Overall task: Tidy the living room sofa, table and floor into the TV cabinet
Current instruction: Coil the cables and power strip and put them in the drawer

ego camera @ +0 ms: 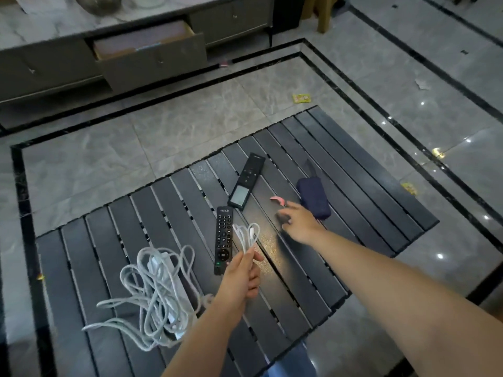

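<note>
My left hand [242, 276] grips a looped white charging cable [246, 235] above the black slatted table [353, 170]. Just left of it lies a black button remote [223, 243]. A second, slimmer black remote [246, 183] lies farther back. My right hand [299, 221] hovers with fingers spread beside a small pink object [277, 200] and a dark blue pouch [313, 197]; it holds nothing. A white power strip with a tangled grey cord [160, 295] rests on the table's near left. The TV cabinet [231, 20] stands at the back, its middle drawer [155, 53] pulled open.
Scraps lie on the grey tiled floor: a yellow wrapper [302, 98], another yellow one [409, 188], a white scrap [421, 84] and a pink bit [224, 64] by the cabinet. A wooden leg [324, 14] stands at the back right.
</note>
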`<move>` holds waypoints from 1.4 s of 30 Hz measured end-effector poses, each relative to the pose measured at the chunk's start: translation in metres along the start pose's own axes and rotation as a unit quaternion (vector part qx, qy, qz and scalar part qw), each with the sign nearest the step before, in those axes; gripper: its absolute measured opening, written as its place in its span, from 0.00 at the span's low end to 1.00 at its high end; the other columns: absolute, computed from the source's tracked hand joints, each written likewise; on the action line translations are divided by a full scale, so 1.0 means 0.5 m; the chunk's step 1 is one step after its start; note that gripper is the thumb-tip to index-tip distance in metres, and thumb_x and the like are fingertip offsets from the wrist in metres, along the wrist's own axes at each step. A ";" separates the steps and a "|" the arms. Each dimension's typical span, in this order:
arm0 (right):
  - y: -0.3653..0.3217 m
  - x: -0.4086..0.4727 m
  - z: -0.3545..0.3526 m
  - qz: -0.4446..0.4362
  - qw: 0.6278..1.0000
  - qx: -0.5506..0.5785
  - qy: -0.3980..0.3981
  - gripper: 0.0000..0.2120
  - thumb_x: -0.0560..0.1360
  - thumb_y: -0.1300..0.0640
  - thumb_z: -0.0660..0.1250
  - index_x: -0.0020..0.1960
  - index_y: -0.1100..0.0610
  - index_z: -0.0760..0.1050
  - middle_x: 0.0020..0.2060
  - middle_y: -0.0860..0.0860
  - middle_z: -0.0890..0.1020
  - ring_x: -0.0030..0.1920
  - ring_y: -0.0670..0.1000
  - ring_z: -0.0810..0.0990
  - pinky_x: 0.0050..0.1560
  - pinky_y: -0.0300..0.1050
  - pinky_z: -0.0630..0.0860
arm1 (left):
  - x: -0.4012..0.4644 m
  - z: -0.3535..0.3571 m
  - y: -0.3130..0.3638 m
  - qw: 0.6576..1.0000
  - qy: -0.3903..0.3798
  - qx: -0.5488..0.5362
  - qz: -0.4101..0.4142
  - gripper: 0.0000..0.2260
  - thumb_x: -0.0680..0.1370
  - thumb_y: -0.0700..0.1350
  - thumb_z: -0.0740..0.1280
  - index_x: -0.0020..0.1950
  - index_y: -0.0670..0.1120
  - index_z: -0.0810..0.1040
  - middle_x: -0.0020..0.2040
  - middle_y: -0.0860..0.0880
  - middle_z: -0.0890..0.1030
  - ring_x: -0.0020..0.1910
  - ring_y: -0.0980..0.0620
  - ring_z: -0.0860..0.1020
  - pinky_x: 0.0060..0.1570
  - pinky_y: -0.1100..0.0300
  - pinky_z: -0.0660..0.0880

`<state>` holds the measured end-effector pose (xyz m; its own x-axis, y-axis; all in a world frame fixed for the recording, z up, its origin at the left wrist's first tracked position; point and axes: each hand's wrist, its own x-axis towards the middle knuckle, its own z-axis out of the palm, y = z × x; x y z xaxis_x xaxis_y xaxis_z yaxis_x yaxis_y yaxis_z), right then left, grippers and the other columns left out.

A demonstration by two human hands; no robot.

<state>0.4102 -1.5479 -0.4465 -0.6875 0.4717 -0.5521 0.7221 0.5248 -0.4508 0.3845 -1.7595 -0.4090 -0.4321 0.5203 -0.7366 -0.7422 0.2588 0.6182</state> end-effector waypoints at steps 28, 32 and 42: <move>-0.297 -0.239 -0.232 -0.083 0.952 0.294 -0.016 0.07 0.76 0.64 0.71 0.53 0.62 0.83 0.41 0.55 0.86 0.40 0.51 0.82 0.46 0.38 0.82 | -0.283 0.035 0.223 0.993 0.095 -0.071 0.021 0.13 0.85 0.50 0.58 0.47 0.44 0.75 0.28 0.52 0.62 0.22 0.58 0.59 0.19 0.67 0.55; -0.356 -0.332 -0.240 -0.126 0.955 0.264 -0.041 0.07 0.75 0.56 0.73 0.51 0.56 0.85 0.42 0.53 0.86 0.41 0.49 0.83 0.53 0.48 0.82 | -0.394 0.039 0.252 0.990 0.096 -0.087 0.054 0.14 0.84 0.51 0.58 0.51 0.43 0.77 0.28 0.53 0.65 0.24 0.58 0.60 0.21 0.67 0.56; -0.507 -0.540 -0.288 -0.285 0.943 0.169 0.009 0.04 0.75 0.55 0.73 0.49 0.50 0.85 0.60 0.41 0.77 0.63 0.38 0.71 0.64 0.36 0.62 | -0.617 -0.015 0.309 0.991 0.092 -0.082 0.048 0.14 0.84 0.52 0.56 0.42 0.47 0.68 0.27 0.53 0.59 0.22 0.58 0.56 0.18 0.67 0.53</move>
<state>0.4019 -1.7063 -0.0821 -0.9706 0.1950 -0.1410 0.2153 0.4426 -0.8705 0.3993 -1.8860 -0.0884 -0.5799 0.3756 -0.7230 -0.7597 0.0712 0.6464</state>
